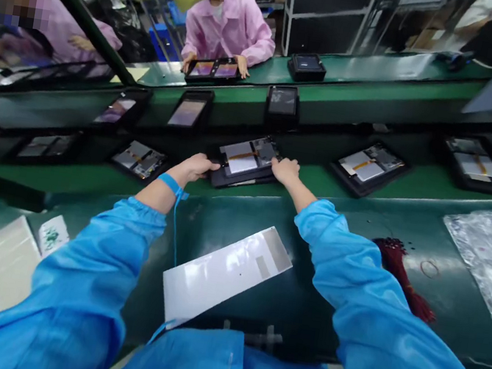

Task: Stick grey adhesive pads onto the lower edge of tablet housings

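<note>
Left hand [198, 167], right hand [285, 171] closed on opposite ends of open-backed tablet [238, 164]; slipping grip could tip it, snag exposed orange ribbon cable [242, 155].

Black device [250, 159] at my twelve o'clock; innards bare, pale panel [243, 165] crossed by orange strip [240, 154]; long axis eight-to-two.
</note>
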Available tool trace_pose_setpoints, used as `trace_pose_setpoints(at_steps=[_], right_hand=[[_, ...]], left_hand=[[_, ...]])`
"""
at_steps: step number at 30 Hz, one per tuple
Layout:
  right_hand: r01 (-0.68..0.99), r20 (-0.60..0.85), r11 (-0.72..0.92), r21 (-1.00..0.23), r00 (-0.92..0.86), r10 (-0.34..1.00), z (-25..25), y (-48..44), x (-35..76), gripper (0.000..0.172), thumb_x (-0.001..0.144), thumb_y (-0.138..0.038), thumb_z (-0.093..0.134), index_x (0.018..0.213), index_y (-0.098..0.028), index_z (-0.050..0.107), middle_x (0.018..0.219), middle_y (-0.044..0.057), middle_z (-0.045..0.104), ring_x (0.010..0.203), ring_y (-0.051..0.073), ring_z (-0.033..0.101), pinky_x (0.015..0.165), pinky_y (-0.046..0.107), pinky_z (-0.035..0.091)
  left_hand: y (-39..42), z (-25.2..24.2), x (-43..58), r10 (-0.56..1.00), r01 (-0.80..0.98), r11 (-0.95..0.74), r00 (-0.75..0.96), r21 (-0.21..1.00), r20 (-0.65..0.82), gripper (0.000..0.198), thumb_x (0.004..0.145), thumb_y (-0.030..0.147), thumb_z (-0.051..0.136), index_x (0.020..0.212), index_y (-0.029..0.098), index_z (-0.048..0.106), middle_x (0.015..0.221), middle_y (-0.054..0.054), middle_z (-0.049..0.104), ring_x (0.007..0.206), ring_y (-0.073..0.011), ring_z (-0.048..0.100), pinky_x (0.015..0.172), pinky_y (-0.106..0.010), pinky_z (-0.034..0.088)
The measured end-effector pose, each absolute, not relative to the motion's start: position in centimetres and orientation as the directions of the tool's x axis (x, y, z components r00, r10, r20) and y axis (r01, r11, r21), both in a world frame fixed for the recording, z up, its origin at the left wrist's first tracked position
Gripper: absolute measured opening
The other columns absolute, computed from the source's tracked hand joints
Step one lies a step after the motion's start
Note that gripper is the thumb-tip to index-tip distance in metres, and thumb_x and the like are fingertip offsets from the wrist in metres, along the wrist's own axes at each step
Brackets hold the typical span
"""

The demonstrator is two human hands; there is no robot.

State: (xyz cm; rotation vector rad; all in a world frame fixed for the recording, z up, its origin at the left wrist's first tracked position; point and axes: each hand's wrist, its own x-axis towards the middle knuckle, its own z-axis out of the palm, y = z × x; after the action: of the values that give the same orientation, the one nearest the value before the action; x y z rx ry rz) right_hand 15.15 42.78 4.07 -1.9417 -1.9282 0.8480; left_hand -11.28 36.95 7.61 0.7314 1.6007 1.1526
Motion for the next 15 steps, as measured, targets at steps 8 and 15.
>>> trace_pose_setpoints(at_steps=[8, 15], right_hand=[[0.572, -0.232, -0.238, -0.785, 0.085, 0.969, 3.9, 43.9, 15.0, 0.039, 0.115, -0.037, 0.048, 0.144, -0.013, 0.054, 0.134, 0.021, 0.072, 0.121, 0.028, 0.073, 0.1, 0.049, 0.062], [0.223, -0.214, -0.189, -0.956, -0.09, 0.973, 3.9, 43.0, 19.3, 0.031, 0.107, -0.037, 0.069, 0.127, -0.015, 0.064, 0.124, 0.013, 0.078, 0.112, 0.021, 0.078, 0.099, 0.036, 0.066]], left_hand=[[36.2, 7.3, -10.2, 0.79, 0.021, 0.545, -0.346, 0.838, -0.505, 0.026, 0.09, 0.004, 0.079, 0.113, 0.009, 0.066, 0.094, -0.006, 0.072, 0.088, -0.0175, 0.07, 0.089, -0.037, 0.062], [20.7, 9.4, -11.3, 0.896, 0.308, 0.444, -0.176, 0.841, -0.408, 0.06, 0.087, 0.025, 0.086, 0.138, 0.017, 0.055, 0.124, -0.011, 0.068, 0.104, -0.0233, 0.068, 0.107, -0.05, 0.055]])
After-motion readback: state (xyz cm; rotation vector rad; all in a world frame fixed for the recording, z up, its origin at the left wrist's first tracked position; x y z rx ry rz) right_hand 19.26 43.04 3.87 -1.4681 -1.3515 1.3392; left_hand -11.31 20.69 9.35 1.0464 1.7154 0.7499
